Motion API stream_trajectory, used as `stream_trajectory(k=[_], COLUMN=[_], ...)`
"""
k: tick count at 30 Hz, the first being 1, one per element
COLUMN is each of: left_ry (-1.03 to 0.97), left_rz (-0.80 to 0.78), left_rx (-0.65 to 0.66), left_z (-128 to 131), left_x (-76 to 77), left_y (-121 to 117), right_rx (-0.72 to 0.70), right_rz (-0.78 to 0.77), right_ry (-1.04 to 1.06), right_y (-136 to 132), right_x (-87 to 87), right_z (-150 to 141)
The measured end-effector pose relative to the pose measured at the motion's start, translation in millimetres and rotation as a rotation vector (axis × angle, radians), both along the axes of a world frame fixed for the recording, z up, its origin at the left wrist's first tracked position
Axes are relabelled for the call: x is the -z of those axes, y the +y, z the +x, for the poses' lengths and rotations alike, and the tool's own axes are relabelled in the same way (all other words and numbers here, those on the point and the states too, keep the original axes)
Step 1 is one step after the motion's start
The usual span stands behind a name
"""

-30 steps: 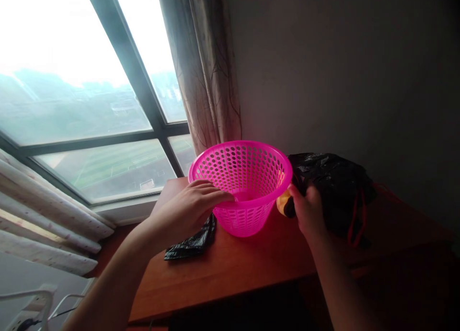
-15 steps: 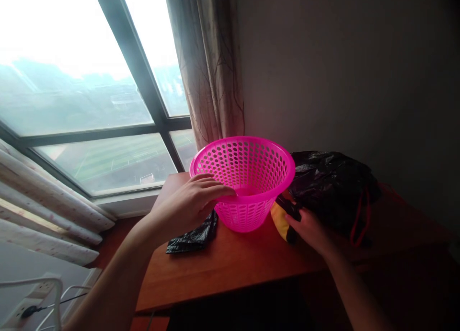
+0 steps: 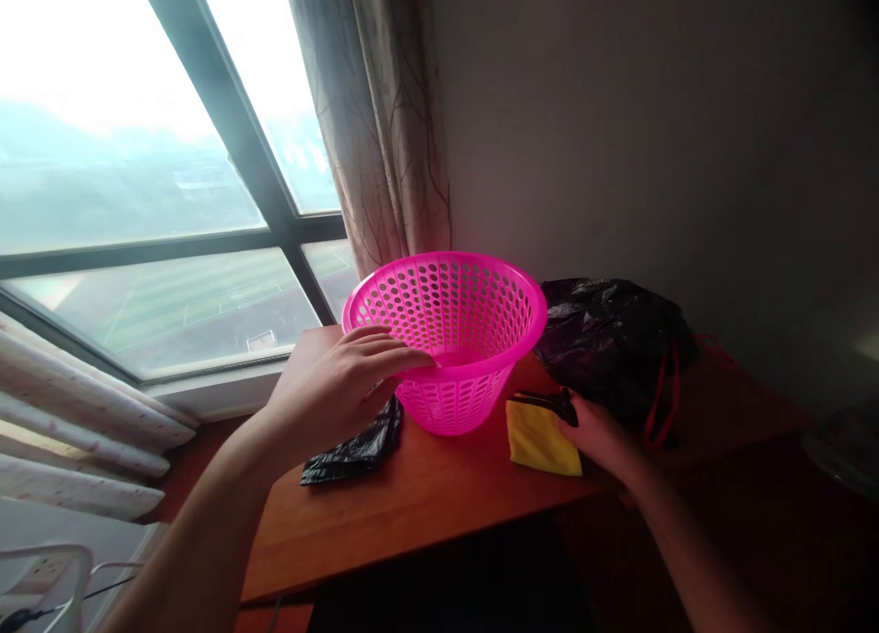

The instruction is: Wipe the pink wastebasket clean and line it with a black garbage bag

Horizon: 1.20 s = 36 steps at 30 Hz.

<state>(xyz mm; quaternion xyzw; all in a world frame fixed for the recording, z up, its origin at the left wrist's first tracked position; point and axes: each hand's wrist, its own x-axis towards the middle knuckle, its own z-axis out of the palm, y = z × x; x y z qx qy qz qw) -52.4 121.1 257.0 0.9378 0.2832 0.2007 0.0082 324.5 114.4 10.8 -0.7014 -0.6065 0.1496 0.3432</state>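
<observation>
One pink, perforated plastic basket [image 3: 454, 402] already stands upright on the brown wooden bench [image 3: 412, 514], left hand [image 3: 357, 372] gripping its rim. The right hand [image 3: 596, 431] holds a yellow-and-black cloth [image 3: 542, 441] beside it, not yet released.

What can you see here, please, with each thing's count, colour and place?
Basket: one, pink, upright mid-table
Cloth: one, yellow, right of basket
Dark strip: one, black, cloth's upper edge
Folded plastic: one, black, left of basket
Bag: one, black with red cord, table's back right
Table: one, reddish-brown, under these
Window: one, dark-framed, left
Field: one, green, outside
Curtains: two, pale left, greyish right of window
Wall: one, grey, behind table
Socket: one, white, lower left
Cords: several, white, dark, lower left
Dim object: one, colour unclear, right edge
Left hand: one, bare, touching basket's rim
Right hand: one, bare, at cloth's right side
</observation>
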Motion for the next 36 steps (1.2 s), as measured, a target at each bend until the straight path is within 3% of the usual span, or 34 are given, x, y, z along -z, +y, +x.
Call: stream_trajectory(k=[4, 8, 14, 21, 28, 31, 36], left_ry=[-0.014, -0.035, -0.041, -0.024, -0.023, -0.023, -0.014], left_rz=[0.002, 0.008, 0.018, 0.017, 0.02, 0.019, 0.021], left_rx=[-0.008, -0.008, -0.012, -0.004, -0.002, -0.001, 0.003], left_z=[2, 5, 6, 6, 5, 6, 6], left_x=[-0.1, -1.0, -1.7, -1.3, 0.2, 0.1, -0.1], left_y=[-1, -4, -8, -8, -7, -7, -7], right_rx=[-0.013, 0.001, 0.012, -0.208, -0.354, -0.309, -0.206], right_rz=[-0.041, 0.006, 0.153, -0.012, 0.024, 0.086, 0.134], right_ry=[-0.357, -0.479, -0.411, -0.327, -0.121, -0.085, -0.2], right_y=[7, 9, 8, 22, 20, 20, 25], right_x=[-0.2, -0.5, -9.3, -12.2, -16.9, -16.7, -5.4], right_z=[-3, -7, -13, -15, -16, -12, -11])
